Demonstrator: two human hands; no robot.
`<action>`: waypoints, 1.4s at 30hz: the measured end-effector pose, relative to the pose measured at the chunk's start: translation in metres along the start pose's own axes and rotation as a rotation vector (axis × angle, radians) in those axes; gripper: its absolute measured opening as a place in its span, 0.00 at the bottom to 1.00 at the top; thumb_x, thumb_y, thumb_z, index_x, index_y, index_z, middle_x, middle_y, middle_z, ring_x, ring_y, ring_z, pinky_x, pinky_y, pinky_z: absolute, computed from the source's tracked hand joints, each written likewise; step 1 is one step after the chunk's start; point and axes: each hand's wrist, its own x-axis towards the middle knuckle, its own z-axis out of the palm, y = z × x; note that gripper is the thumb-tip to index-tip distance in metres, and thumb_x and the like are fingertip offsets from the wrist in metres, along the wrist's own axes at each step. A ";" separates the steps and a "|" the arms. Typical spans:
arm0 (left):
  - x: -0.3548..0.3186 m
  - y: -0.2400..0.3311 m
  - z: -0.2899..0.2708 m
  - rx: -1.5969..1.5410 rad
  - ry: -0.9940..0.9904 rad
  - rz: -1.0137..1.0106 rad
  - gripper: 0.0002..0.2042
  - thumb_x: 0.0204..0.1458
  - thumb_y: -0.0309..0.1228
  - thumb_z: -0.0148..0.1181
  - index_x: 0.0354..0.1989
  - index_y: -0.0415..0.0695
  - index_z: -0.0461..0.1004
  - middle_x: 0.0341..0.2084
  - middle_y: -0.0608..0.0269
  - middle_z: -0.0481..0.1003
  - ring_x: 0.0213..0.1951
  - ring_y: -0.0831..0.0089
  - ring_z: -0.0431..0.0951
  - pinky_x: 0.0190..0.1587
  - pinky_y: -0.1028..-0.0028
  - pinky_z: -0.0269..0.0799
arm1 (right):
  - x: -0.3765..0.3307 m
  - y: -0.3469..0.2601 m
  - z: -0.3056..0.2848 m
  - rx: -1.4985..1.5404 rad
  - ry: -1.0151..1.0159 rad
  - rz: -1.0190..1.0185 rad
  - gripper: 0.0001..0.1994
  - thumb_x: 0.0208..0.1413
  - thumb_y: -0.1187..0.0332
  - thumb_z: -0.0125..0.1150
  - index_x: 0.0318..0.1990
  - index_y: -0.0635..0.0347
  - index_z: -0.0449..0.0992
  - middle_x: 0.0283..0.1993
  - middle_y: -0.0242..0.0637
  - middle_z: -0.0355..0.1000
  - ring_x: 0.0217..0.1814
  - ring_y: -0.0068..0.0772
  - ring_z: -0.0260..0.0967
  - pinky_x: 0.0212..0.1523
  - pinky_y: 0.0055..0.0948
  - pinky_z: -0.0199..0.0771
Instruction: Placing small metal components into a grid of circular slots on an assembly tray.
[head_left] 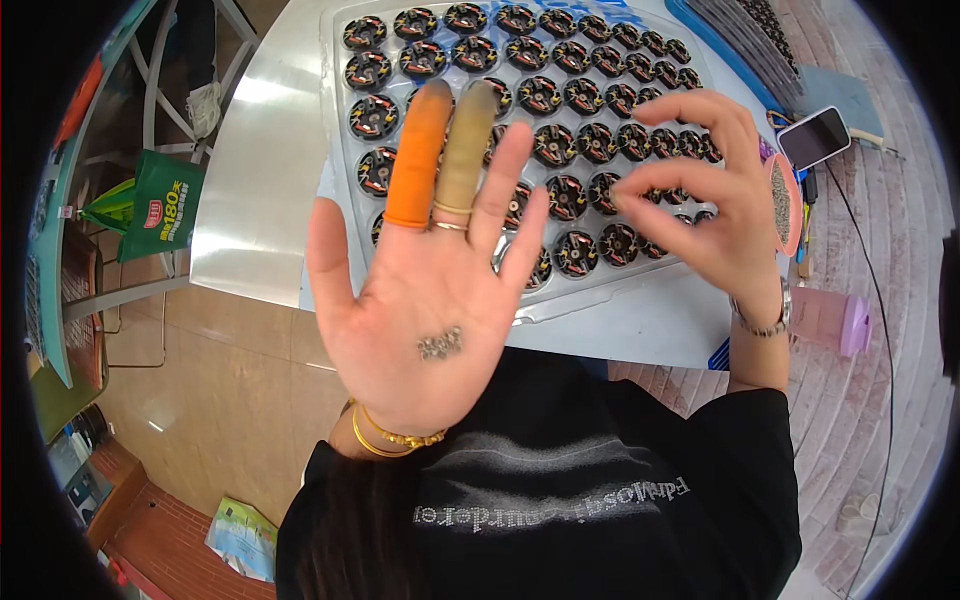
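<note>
White table (260,200), screws (440,344) on open left palm (425,300), below fingers (415,150)

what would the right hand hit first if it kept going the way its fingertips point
The right hand points left with thumb and forefinger pinched. Going straight on, it would likely meet the raised fingers of the left hand, though depth is unclear; it may pass over the tray.

The clear tray (340,120) of small round motors (560,95) fills most of the worktop (260,200); its left part is bare and gives free passage. The raised left hand (425,290), palm up, blocks the near tray rows. On the right, a phone (814,137), an orange dish (783,205) and a pink box (830,318) crowd the edge beside the right hand (705,195).
</note>
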 end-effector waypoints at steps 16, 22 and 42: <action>0.001 0.003 -0.009 0.020 -0.024 -0.043 0.35 0.64 0.53 0.36 0.74 0.46 0.43 0.74 0.61 0.45 0.75 0.60 0.37 0.74 0.51 0.25 | 0.000 0.009 0.017 -0.068 -0.137 -0.111 0.06 0.38 0.70 0.73 0.27 0.50 0.82 0.51 0.25 0.75 0.57 0.35 0.66 0.59 0.38 0.58; 0.001 0.001 -0.011 0.025 -0.041 -0.040 0.35 0.64 0.53 0.37 0.74 0.46 0.43 0.74 0.61 0.45 0.75 0.60 0.37 0.74 0.51 0.24 | -0.001 0.007 0.017 -0.082 -0.139 -0.139 0.09 0.36 0.71 0.74 0.29 0.52 0.83 0.50 0.31 0.75 0.57 0.42 0.66 0.58 0.43 0.60; -0.002 -0.026 -0.017 -0.021 -0.061 -0.359 0.39 0.62 0.61 0.31 0.76 0.52 0.35 0.75 0.60 0.41 0.75 0.64 0.39 0.73 0.55 0.33 | -0.016 -0.045 0.006 0.148 0.027 -0.312 0.14 0.30 0.66 0.76 0.32 0.46 0.85 0.47 0.34 0.73 0.49 0.39 0.66 0.45 0.38 0.65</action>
